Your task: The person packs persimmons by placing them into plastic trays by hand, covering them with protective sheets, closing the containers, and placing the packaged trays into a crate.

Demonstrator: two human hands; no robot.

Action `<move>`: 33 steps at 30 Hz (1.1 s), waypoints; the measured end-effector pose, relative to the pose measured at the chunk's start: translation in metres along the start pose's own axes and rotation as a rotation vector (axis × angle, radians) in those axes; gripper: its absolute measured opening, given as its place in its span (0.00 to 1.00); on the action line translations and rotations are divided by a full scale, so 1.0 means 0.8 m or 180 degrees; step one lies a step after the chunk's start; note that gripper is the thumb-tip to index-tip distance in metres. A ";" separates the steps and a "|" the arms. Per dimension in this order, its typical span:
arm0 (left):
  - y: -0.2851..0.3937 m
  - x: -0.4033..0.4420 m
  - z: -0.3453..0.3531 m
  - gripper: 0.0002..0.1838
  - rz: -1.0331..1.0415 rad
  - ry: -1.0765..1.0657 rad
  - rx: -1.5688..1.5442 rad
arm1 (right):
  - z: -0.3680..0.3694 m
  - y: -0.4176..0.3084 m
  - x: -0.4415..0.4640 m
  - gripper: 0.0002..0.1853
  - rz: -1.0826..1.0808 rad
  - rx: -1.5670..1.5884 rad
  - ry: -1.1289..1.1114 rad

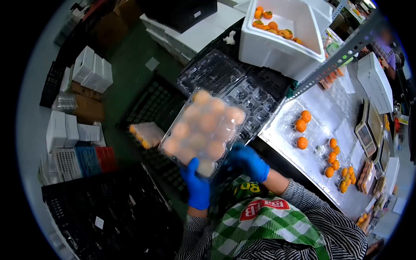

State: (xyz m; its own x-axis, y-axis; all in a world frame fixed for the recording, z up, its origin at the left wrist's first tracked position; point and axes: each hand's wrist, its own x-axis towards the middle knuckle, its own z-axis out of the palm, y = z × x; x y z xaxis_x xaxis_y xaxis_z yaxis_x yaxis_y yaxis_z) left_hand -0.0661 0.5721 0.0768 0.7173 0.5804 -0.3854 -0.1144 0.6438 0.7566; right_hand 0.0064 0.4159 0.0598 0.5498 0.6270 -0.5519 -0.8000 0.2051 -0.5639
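A clear plastic fruit pack, its lid hazy and round pale-orange fruits in rows inside, is tilted in front of me. My left hand, in a blue glove, grips its near edge with the thumb lying on top. Beside the pack's right corner is my right hand, also gloved in blue. Its fingers are curled and blurred, and I cannot see whether they touch the pack or hold anything. Beyond the pack lies an open clear plastic tray with moulded cups.
A black crate stands at left of the pack, with another fruit pack in it. A white foam box holds persimmons. Loose orange fruits and scales are on the metal table. A perforated metal post slants across the right.
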 end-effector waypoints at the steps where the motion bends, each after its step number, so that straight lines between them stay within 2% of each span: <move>1: 0.002 0.003 -0.015 0.33 -0.0044 0.0039 -0.0052 | 0.003 -0.009 0.004 0.09 -0.0145 0.0440 0.0247; 2: 0.005 0.003 -0.026 0.33 -0.0079 0.0077 -0.0106 | 0.007 -0.017 0.008 0.08 -0.0291 0.0874 0.0492; 4: 0.012 -0.006 -0.036 0.33 -0.0123 0.0085 -0.0009 | 0.006 -0.010 0.031 0.08 -0.0652 0.0561 0.0586; 8: 0.032 -0.026 -0.057 0.33 -0.0157 0.0250 0.0374 | 0.023 0.016 0.043 0.04 -0.0691 0.0739 0.1065; 11: 0.054 -0.041 -0.068 0.33 -0.0087 0.0223 0.0594 | 0.035 0.044 0.044 0.03 -0.0646 0.0464 0.1143; 14: 0.071 -0.052 -0.080 0.31 0.0090 0.0299 0.0746 | 0.060 0.057 0.028 0.04 -0.0625 0.0433 0.0922; 16: 0.098 -0.049 -0.082 0.31 0.0100 0.0263 0.0742 | 0.074 0.069 0.029 0.08 -0.0616 -0.0081 0.0993; 17: 0.113 -0.044 -0.085 0.31 0.0114 0.0239 0.0716 | 0.083 0.069 0.024 0.10 -0.0629 -0.0317 0.0727; 19: 0.132 -0.004 -0.116 0.29 0.0119 0.0100 0.0636 | 0.087 0.074 0.016 0.17 -0.0548 -0.0499 0.0267; 23: 0.153 0.101 -0.123 0.30 0.0329 -0.0118 0.0839 | 0.063 0.088 0.001 0.17 -0.0445 -0.0443 0.0431; 27: 0.133 0.245 -0.142 0.31 0.0223 -0.0413 0.1114 | 0.006 0.105 -0.030 0.12 -0.0664 -0.0324 0.0927; 30: 0.095 0.356 -0.180 0.30 -0.0032 -0.0286 0.1521 | -0.031 0.123 -0.065 0.10 -0.0705 -0.0146 0.1580; 32: 0.084 0.383 -0.178 0.31 -0.0351 0.0302 0.2098 | -0.046 0.138 -0.084 0.09 -0.0823 -0.0078 0.1966; 33: 0.062 0.421 -0.210 0.34 -0.0276 0.0227 0.2335 | -0.055 0.147 -0.092 0.08 -0.0838 -0.0074 0.2137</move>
State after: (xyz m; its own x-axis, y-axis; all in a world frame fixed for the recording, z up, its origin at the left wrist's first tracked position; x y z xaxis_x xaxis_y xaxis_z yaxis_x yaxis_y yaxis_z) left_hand 0.0545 0.8834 -0.1038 0.6538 0.5896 -0.4742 0.4470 0.2047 0.8708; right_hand -0.1174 0.3606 0.0067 0.7587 -0.0396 -0.6503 -0.6195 0.2651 -0.7389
